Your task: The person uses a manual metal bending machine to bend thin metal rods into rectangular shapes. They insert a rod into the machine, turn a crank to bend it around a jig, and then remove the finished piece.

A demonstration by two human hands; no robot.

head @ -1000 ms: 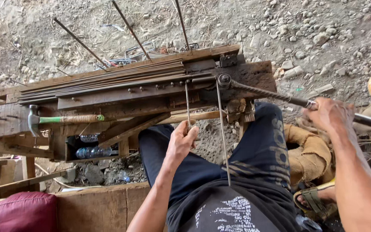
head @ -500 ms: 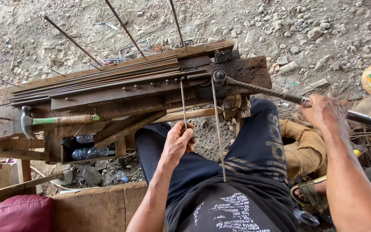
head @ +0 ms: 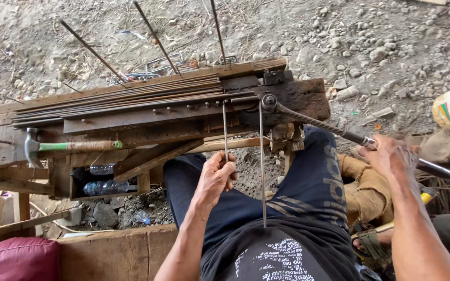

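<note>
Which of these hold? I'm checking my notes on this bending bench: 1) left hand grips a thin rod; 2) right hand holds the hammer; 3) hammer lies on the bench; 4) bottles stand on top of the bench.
1) True: the left hand grips the thin steel rod.
2) False: the right hand holds the long lever bar.
3) True: the hammer lies on the wooden bench.
4) False: the plastic bottles lie under it.
</note>
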